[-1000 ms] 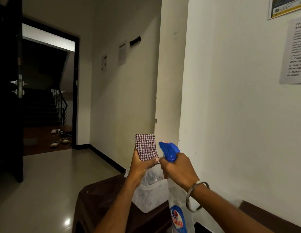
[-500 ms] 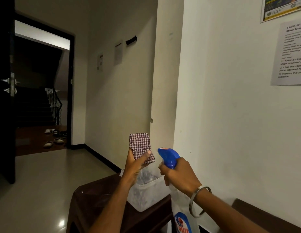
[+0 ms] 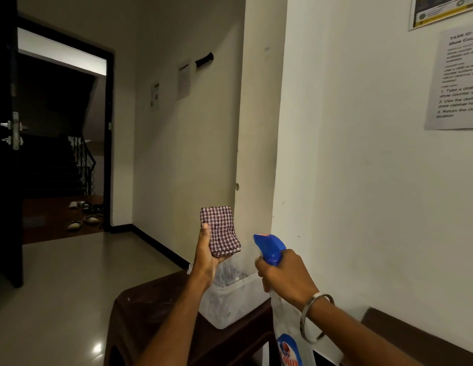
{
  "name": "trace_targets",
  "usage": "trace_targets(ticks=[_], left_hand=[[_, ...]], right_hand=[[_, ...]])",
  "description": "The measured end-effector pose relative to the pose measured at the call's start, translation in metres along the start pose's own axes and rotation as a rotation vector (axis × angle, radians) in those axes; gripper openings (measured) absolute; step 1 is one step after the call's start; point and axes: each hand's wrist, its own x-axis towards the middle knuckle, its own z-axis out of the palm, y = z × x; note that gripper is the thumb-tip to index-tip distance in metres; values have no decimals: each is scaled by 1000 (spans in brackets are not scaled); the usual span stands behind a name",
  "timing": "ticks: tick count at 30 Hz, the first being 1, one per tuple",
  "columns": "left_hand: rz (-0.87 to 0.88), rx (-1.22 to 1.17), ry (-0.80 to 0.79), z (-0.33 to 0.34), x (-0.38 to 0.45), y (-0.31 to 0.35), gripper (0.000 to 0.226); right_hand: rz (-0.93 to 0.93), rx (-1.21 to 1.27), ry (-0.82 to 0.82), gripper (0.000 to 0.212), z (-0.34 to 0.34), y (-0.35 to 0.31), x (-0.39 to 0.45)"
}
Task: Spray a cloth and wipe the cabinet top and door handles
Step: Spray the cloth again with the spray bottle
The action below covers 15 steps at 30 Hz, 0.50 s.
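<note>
Fingers (image 3: pixel 205 235) of the left hand (image 3: pixel 207 257) curl up behind a folded checked cloth (image 3: pixel 220 231) and hold it upright, its face turned toward the spray bottle (image 3: pixel 285 328). On that bottle the right hand (image 3: pixel 285 278) grips the neck just under the blue trigger head (image 3: pixel 269 247), whose nozzle points at the cloth; the two are near but apart. A metal bangle (image 3: pixel 316 317) circles the right wrist. Below the hands sits a clear plastic tub (image 3: pixel 238 302) on a dark brown stool (image 3: pixel 151 310) — the stool's near edge is cut off at the bottom of the view, as is the bottle's lower label. Low on the right, a dark worktop (image 3: pixel 415 336) runs along the white wall (image 3: pixel 362 180), only its back strip showing. Open tiled floor (image 3: pixel 71 281) spreads to the left toward a doorway (image 3: pixel 63 133) — beyond it the stairs are too dark to make out. Printed sheets (image 3: pixel 460 77) on the wall are cut off at the right edge, their text blurred.
</note>
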Motion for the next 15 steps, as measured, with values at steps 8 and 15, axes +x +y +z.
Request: trace_targets(ticks=[8, 15], left_hand=[[17, 27, 8, 2, -4, 2, 42], [46, 186, 71, 1, 1, -4, 44]], right_hand=[[-34, -34, -57, 17, -13, -3, 5], [-150, 58, 21, 24, -46, -45, 42]])
